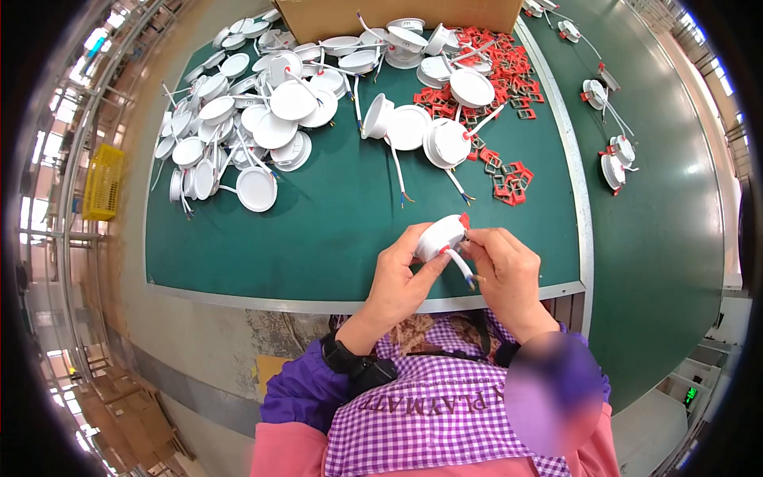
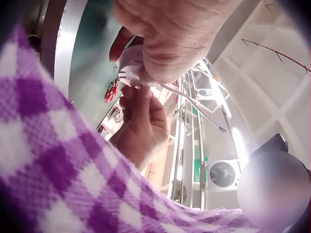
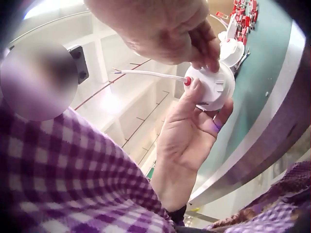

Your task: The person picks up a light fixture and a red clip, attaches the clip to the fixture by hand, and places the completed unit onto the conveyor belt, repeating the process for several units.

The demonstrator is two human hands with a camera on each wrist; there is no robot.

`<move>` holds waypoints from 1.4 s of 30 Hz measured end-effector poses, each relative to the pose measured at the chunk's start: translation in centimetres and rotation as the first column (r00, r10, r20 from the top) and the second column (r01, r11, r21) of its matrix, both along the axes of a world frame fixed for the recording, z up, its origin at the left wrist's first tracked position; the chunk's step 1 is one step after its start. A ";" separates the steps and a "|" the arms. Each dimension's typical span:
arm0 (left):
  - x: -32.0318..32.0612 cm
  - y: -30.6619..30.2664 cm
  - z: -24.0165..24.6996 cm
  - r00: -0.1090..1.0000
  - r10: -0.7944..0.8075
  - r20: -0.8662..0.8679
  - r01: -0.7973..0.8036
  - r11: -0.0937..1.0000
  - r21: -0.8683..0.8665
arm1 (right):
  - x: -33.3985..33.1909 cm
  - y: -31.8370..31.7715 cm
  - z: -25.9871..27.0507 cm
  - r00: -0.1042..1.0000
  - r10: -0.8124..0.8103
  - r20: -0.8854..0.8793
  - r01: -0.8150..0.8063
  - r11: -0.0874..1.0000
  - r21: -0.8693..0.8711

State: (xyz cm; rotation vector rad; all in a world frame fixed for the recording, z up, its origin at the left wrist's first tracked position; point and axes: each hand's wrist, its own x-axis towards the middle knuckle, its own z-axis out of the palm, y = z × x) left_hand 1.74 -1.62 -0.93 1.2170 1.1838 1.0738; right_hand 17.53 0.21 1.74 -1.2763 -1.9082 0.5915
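Note:
In the head view, my left hand (image 1: 395, 278) grips a round white downlight (image 1: 437, 237) by its rim, above the near edge of the green table. Its white cable (image 1: 458, 262) hangs toward me, ending in bare coloured wires. A red spring clip (image 1: 465, 219) shows on the far side of the housing. My right hand (image 1: 509, 274) pinches at this clip with thumb and fingertips, which partly cover it. From the right wrist, the left thumb lies by the red cable grommet (image 3: 188, 81), and the left fingers support the downlight from behind.
White downlights (image 1: 274, 131) are heaped at the back left, with several more (image 1: 409, 127) mid-table. Red spring clips (image 1: 517, 71) lie piled at the back right, a smaller group (image 1: 511, 181) nearer. A cardboard box (image 1: 397, 16) stands behind. More downlights (image 1: 616, 163) rest on the right-hand green surface.

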 end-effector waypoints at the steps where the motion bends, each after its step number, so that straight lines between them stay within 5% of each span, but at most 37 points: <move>1: 0.0 0.1 0.1 1.000 0.000 0.001 0.000 1.000 -0.002 | 0.0 0.0 -0.2 1.000 -0.005 -0.007 0.005 1.000 0.012; 4: -0.1 0.1 0.2 1.000 -0.010 -0.020 0.011 1.000 0.020 | 0.2 0.0 -0.4 0.999 0.002 -0.040 -0.002 1.000 0.013; 6: -0.4 0.0 -0.1 0.992 -0.031 0.124 0.038 0.998 -0.053 | 0.6 0.2 -0.3 0.998 0.006 -0.064 -0.006 1.000 0.003; 8: -0.9 -0.3 0.4 0.984 -0.060 0.167 0.077 0.992 -0.098 | 1.2 0.4 -0.1 0.963 -0.047 -0.266 -0.043 0.945 -0.324; 11: -1.3 -0.5 0.7 0.967 -0.109 0.232 0.142 0.981 -0.134 | 1.4 -0.2 1.0 0.893 -0.104 -0.437 -0.153 0.845 -0.513; 24: -1.5 -0.4 -0.6 0.926 -0.207 0.315 0.282 0.935 -0.216 | 2.0 -0.1 0.2 0.937 -0.059 -0.344 -0.160 0.804 -0.573; 27: -1.2 -0.2 -0.1 0.922 -0.170 0.347 0.255 0.942 -0.218 | 3.6 0.9 -0.4 0.925 0.029 -0.380 -0.281 0.724 -0.630; 29: -1.4 0.2 0.7 0.932 -0.138 0.334 0.208 0.961 -0.183 | 4.8 2.3 0.2 0.978 -0.022 -0.208 -0.104 0.813 -0.574; 30: -2.3 0.3 1.0 0.976 -0.150 0.157 0.176 0.969 -0.171 | 5.3 3.3 0.2 0.989 -0.101 -0.111 0.029 0.854 -0.520; 31: -3.1 0.5 1.2 0.987 -0.156 -0.028 0.150 0.977 -0.153 | 6.0 4.4 -0.3 0.995 -0.088 0.036 0.095 0.926 -0.366; 32: -3.7 0.5 1.4 0.987 -0.158 -0.029 0.152 0.977 -0.149 | 6.5 5.4 -0.9 0.978 -0.101 0.181 0.136 0.971 -0.195; 36: -5.2 0.4 1.1 0.965 0.016 0.260 0.034 0.982 -0.185 | 6.8 7.2 -1.0 0.935 -0.035 0.353 0.102 0.980 -0.173; 38: -5.4 0.2 0.7 0.780 0.159 0.605 0.027 0.958 -0.286 | 6.9 7.7 -1.5 0.939 -0.025 0.342 0.091 0.980 -0.177; 42: -4.2 0.1 1.1 0.623 0.257 0.739 0.178 0.873 -0.454 | 7.1 8.0 -1.7 0.952 -0.042 0.303 0.118 0.965 -0.236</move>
